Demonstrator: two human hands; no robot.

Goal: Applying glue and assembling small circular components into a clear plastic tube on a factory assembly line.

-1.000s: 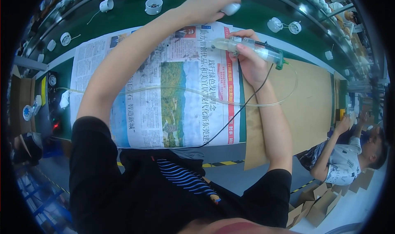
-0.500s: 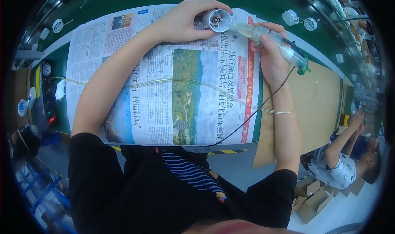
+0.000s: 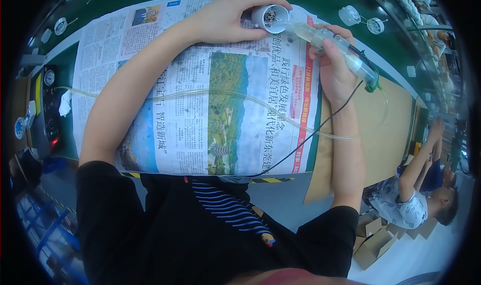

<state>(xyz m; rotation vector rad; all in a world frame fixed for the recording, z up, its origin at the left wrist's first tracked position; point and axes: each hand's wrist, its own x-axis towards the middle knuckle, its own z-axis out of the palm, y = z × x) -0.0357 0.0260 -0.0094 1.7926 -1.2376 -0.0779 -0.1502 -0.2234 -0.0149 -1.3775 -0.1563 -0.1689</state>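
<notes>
My left hand (image 3: 230, 18) grips a white round cup-shaped housing (image 3: 257, 17) between thumb and fingers, its open mouth turned to the right. Small metal parts show inside it. My right hand (image 3: 334, 54) is closed around a clear dispensing syringe (image 3: 350, 59) with a green cap (image 3: 372, 83) at its rear end. The syringe's pale tapered tip points left, at the housing's mouth; whether it touches the inside cannot be made out. A clear air hose (image 3: 240, 95) and a thin black cable (image 3: 330, 115) trail from the syringe side across the newspaper.
Newspaper (image 3: 193, 119) covers the green bench, with brown cardboard (image 3: 381, 129) at right. A dispenser box with gauge (image 3: 49, 109) stands at left. White round parts (image 3: 349, 15) with wires lie along the back. A co-worker (image 3: 401, 200) sits at the right beside open cartons (image 3: 373, 245).
The view has shifted slightly. Both hands still hold the housing and the syringe, and the syringe tip stays by the housing's mouth.
</notes>
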